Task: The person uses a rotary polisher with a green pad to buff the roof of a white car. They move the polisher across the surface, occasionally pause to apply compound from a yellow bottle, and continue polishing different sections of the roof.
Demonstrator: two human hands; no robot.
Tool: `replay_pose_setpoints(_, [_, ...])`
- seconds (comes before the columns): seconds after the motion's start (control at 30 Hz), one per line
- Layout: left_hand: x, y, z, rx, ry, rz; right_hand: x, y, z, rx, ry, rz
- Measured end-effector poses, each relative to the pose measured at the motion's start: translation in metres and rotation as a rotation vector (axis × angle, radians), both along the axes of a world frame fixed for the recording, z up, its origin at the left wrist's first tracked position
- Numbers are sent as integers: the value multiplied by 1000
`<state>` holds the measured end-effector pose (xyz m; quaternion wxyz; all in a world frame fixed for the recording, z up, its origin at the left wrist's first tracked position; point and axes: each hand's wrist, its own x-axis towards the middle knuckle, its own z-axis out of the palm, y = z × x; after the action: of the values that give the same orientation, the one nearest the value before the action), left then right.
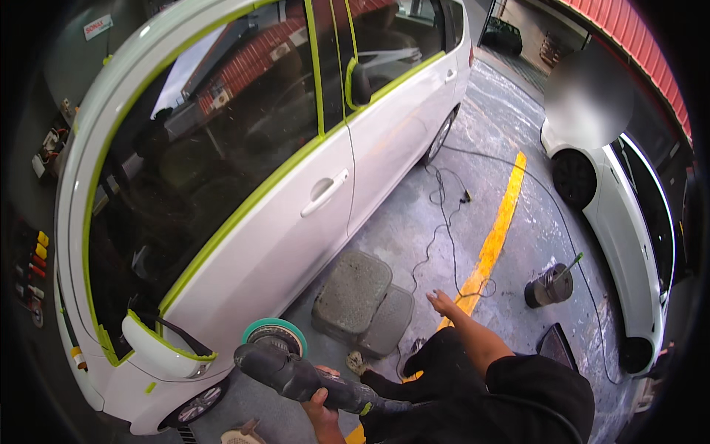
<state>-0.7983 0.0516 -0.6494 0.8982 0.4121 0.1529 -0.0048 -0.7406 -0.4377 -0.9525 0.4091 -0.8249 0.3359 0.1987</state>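
My left hand (322,416) is wrapped round the black body of a power polisher (279,370), low in the picture. The round pad (302,334) on its head has a teal rim and stands beside the white car (277,277), near its wing mirror (159,342). Green masking tape (214,238) runs along the car's window edges. To the right, my right hand (441,302) is held out over the floor with its fingers apart and nothing in them. A grey step stool (355,288) on the floor is the thing nearest to it.
A thin black cable (450,229) trails across the grey floor past a yellow painted line (497,237). A dark bucket (549,287) with a green-tipped stick stands farther right. A second white car (625,244) is parked beyond. Bottles (40,250) line the left wall.
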Motion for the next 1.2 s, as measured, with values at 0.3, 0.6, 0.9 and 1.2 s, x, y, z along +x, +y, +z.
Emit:
replay_pose_setpoints(0.3, [-27,-27,-73,302,426,34,66,193,-229,932,-12,-890])
replay_pose_setpoints(0.6, [1,-114,-104,506,526,-6,115,148,-254,1290,-313,-1328])
replay_pose_setpoints(0.9, [63,-264,-85,361,402,-90,181,-65,-83,1285,-345,-1355])
replay_pose_setpoints(1.2, [166,-373,-82,273,269,-427,178,-314,-25,840,-753,-1011])
